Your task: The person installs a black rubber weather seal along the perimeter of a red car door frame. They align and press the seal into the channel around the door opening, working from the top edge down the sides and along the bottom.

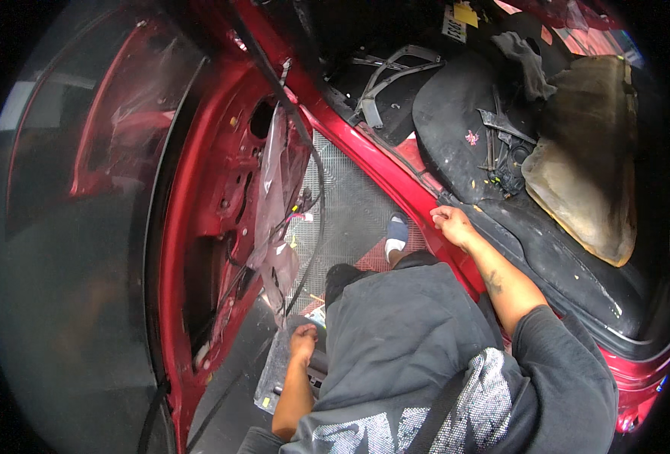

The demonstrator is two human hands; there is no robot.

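Observation:
My right hand [453,225] is beside the red door sill [395,181] of a car, its fingers curled in. Whether anything small is between those fingers cannot be made out. Low on my left, my left hand [303,343] is closed in front of a grey panel [274,367], and what it holds, if anything, is hidden. To the left, the red car door [180,250] stands open with its inner trim off. A clear plastic sheet [273,181] hangs loose from it, near dangling wires [305,208].
A black seat [456,113] bears metal brackets, a bundle of dark parts [509,170] and a worn tan-grey panel [588,166]. Grey trim frames [388,76] lie farther in. A long black rubber strip [320,227] hangs across the door opening. My shoe [397,231] is on the textured floor.

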